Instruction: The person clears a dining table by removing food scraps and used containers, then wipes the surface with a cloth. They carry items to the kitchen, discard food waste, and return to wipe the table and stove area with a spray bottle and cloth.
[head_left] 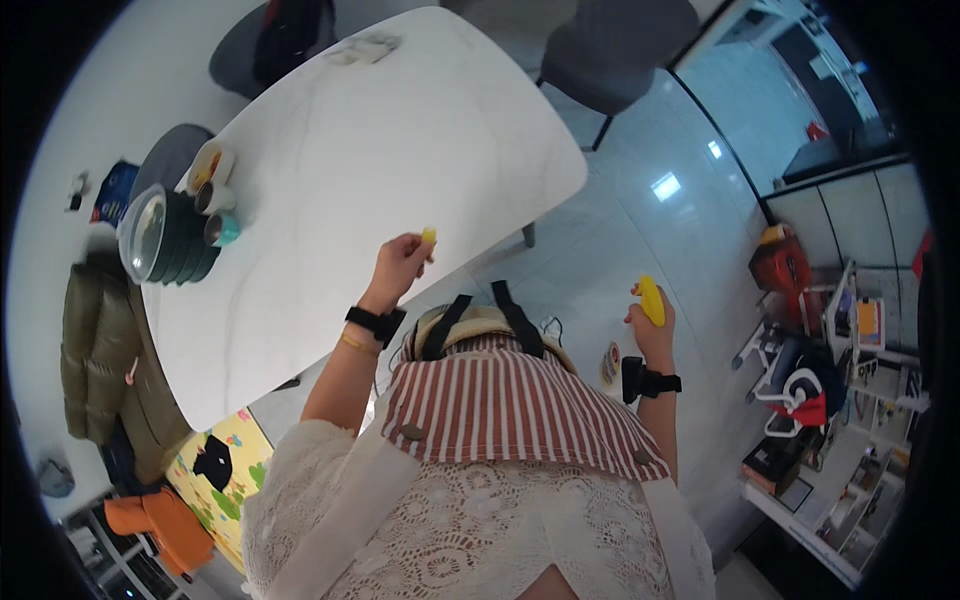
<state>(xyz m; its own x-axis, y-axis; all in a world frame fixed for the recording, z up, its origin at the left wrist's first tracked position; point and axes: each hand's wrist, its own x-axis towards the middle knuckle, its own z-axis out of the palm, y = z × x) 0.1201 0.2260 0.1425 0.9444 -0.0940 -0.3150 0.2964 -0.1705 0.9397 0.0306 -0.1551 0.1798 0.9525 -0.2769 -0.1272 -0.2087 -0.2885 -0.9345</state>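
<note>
My left hand (402,262) is closed on a small yellow piece (429,236), held by the near edge of the white marble-patterned table (330,190). Fingers cover most of that piece, so its kind is hidden. Off to the right, over the floor, my right hand (652,335) grips what looks like a spray bottle with a yellow head (651,301). An oval label (611,362) shows below that hand, beside the wrist. Both wrists wear black bands. A red-and-white striped apron (510,405) covers my front.
Dark green stacked bowls (185,245), cups (213,197) and a white dish (211,163) stand at the table's left end. Grey chairs (612,55) surround it; a green padded coat (100,350) hangs at left. A cluttered white shelf cart (850,470) stands at right.
</note>
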